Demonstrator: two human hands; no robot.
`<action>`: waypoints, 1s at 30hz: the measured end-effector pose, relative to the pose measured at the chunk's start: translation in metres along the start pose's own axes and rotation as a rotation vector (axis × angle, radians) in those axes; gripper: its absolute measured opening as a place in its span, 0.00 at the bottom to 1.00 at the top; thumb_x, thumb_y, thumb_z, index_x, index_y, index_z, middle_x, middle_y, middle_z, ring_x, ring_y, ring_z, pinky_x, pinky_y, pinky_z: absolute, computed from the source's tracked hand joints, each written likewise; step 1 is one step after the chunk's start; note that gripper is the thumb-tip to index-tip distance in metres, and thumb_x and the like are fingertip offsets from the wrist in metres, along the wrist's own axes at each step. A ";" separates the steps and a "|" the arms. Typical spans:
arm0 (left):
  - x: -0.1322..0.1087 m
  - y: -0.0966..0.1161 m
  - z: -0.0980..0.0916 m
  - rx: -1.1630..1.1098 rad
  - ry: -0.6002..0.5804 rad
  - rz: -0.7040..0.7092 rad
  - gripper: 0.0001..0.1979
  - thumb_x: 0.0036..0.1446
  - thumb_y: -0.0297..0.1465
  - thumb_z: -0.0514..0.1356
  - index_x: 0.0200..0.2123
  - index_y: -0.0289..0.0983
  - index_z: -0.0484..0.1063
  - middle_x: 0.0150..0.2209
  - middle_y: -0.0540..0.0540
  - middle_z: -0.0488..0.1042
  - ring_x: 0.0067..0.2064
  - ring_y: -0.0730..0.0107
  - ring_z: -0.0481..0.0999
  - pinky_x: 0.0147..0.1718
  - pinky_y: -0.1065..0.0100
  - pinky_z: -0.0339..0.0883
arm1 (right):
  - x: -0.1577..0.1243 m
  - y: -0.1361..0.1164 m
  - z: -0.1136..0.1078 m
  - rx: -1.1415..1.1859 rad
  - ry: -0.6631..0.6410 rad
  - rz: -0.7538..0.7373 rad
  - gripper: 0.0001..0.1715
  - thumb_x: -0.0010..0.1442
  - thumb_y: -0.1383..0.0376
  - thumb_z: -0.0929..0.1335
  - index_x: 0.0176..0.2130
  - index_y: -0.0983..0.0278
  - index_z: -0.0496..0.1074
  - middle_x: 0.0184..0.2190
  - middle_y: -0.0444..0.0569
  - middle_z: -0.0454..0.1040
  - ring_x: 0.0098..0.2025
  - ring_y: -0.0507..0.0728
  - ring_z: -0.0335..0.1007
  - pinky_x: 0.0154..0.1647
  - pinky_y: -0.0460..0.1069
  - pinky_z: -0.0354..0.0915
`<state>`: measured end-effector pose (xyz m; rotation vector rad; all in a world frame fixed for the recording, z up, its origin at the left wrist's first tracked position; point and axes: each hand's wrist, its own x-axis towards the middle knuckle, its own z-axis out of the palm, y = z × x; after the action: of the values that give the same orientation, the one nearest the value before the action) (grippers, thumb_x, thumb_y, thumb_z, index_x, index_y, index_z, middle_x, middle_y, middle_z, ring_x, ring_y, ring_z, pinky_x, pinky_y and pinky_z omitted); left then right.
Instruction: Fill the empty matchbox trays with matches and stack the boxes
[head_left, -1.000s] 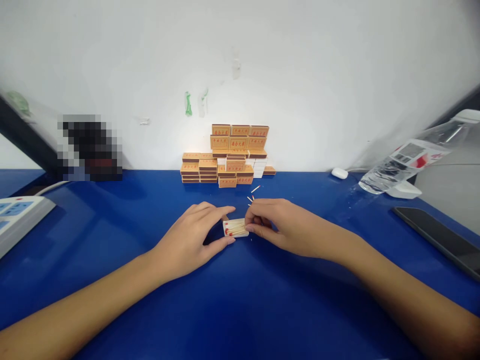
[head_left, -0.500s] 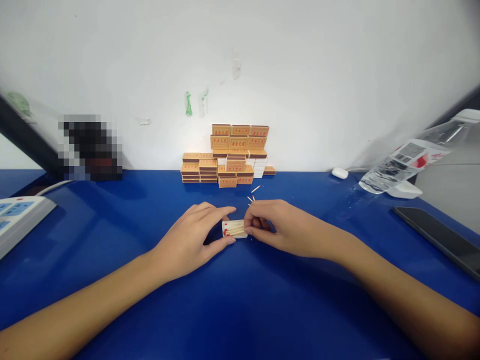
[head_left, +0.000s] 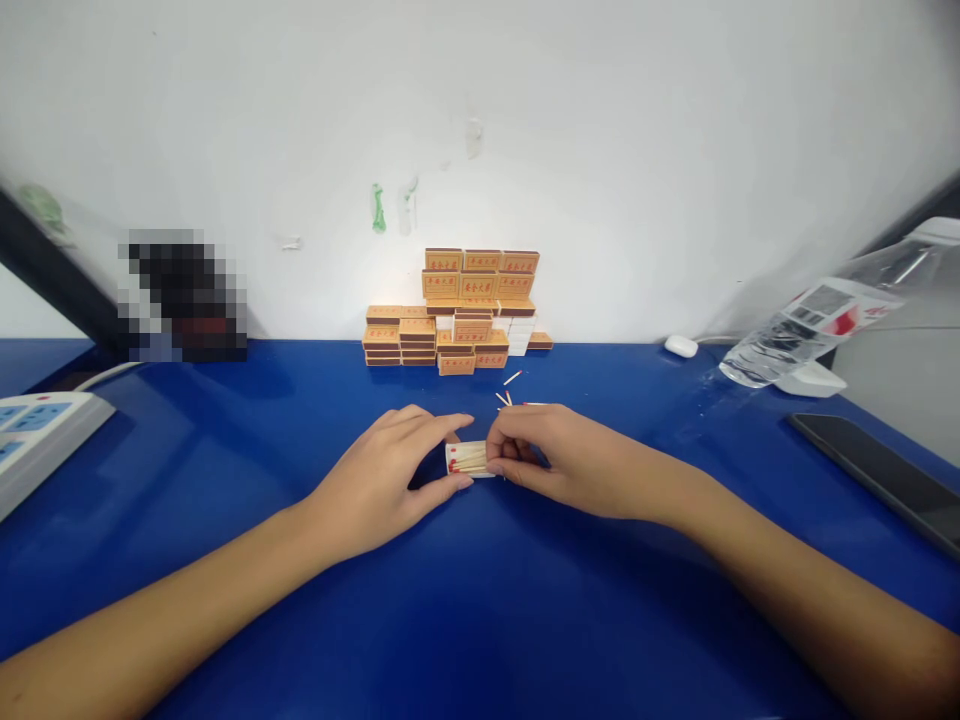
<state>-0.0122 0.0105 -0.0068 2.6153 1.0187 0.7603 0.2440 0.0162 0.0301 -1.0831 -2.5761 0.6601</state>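
A small white matchbox tray lies on the blue table, holding matchsticks with red heads toward the left. My left hand steadies the tray at its left end, thumb on the near side and fingers on the far side. Over the tray's right end, my right hand has its thumb and fingertips pinched on the matchsticks' plain ends; its fingers hide that end of the tray. Several loose matchsticks lie just beyond my right hand, partly covered by it.
Stacked matchboxes stand against the white wall. At the left is a power strip beside a pixelated dark object. A tilted plastic bottle, a small white case and a phone are on the right.
My right hand has shifted slightly left and down over the tray, uncovering more of the loose matchsticks behind it. My left hand keeps its hold on the tray.
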 end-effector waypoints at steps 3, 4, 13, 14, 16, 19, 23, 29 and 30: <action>0.000 0.000 0.000 0.005 0.005 -0.002 0.26 0.68 0.38 0.65 0.66 0.42 0.67 0.53 0.42 0.81 0.54 0.54 0.78 0.56 0.50 0.72 | -0.001 0.000 -0.003 0.018 0.014 -0.011 0.08 0.71 0.66 0.68 0.39 0.62 0.77 0.34 0.45 0.76 0.34 0.53 0.68 0.37 0.49 0.62; 0.000 0.001 0.001 0.006 0.007 -0.001 0.25 0.68 0.38 0.65 0.66 0.42 0.67 0.53 0.42 0.81 0.54 0.54 0.79 0.55 0.50 0.72 | -0.001 -0.001 -0.005 0.025 0.015 -0.020 0.08 0.71 0.66 0.68 0.40 0.62 0.78 0.34 0.45 0.76 0.33 0.53 0.68 0.36 0.49 0.63; 0.000 0.000 0.000 0.007 0.003 0.008 0.24 0.68 0.38 0.65 0.64 0.41 0.68 0.55 0.42 0.80 0.54 0.55 0.78 0.56 0.50 0.72 | -0.003 -0.004 -0.007 -0.001 0.067 -0.065 0.09 0.69 0.67 0.68 0.43 0.62 0.81 0.32 0.45 0.73 0.32 0.53 0.67 0.35 0.49 0.63; 0.000 0.000 0.000 0.008 0.002 0.009 0.24 0.68 0.38 0.65 0.64 0.41 0.68 0.55 0.42 0.80 0.54 0.55 0.78 0.55 0.50 0.72 | -0.002 -0.004 -0.005 -0.018 0.083 -0.067 0.09 0.69 0.68 0.68 0.44 0.62 0.80 0.32 0.45 0.72 0.32 0.53 0.67 0.36 0.49 0.63; 0.000 0.000 0.000 0.010 0.001 0.011 0.23 0.68 0.39 0.65 0.63 0.41 0.69 0.56 0.42 0.80 0.54 0.55 0.78 0.55 0.50 0.72 | -0.001 -0.003 -0.003 -0.048 0.079 -0.069 0.09 0.69 0.69 0.68 0.45 0.62 0.80 0.33 0.46 0.73 0.33 0.54 0.67 0.36 0.49 0.62; 0.000 0.000 0.000 0.012 0.000 0.011 0.24 0.68 0.39 0.65 0.64 0.40 0.68 0.56 0.42 0.80 0.55 0.54 0.78 0.56 0.49 0.72 | 0.000 -0.001 0.000 -0.066 0.045 -0.063 0.10 0.69 0.70 0.67 0.44 0.62 0.80 0.34 0.46 0.73 0.33 0.53 0.67 0.36 0.49 0.61; 0.000 0.001 0.000 0.020 0.000 0.016 0.24 0.68 0.39 0.65 0.63 0.40 0.68 0.56 0.41 0.80 0.54 0.55 0.78 0.56 0.50 0.72 | 0.001 0.001 0.007 -0.071 0.064 -0.073 0.10 0.70 0.70 0.67 0.42 0.62 0.79 0.35 0.46 0.73 0.35 0.54 0.68 0.38 0.49 0.61; 0.000 0.000 0.001 0.020 0.003 0.034 0.24 0.68 0.38 0.65 0.63 0.39 0.68 0.55 0.42 0.80 0.53 0.56 0.78 0.55 0.51 0.72 | 0.002 0.003 0.012 -0.069 0.121 -0.076 0.08 0.70 0.71 0.67 0.40 0.62 0.77 0.32 0.43 0.72 0.34 0.53 0.67 0.41 0.50 0.62; 0.000 0.000 0.001 0.018 0.005 0.035 0.24 0.68 0.38 0.65 0.63 0.39 0.68 0.55 0.42 0.80 0.53 0.56 0.78 0.54 0.52 0.72 | 0.003 0.003 0.012 -0.065 0.131 -0.076 0.07 0.69 0.71 0.68 0.40 0.62 0.76 0.31 0.43 0.72 0.34 0.53 0.66 0.42 0.50 0.62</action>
<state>-0.0116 0.0104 -0.0074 2.6547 0.9878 0.7689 0.2394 0.0166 0.0184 -1.0070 -2.5272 0.4736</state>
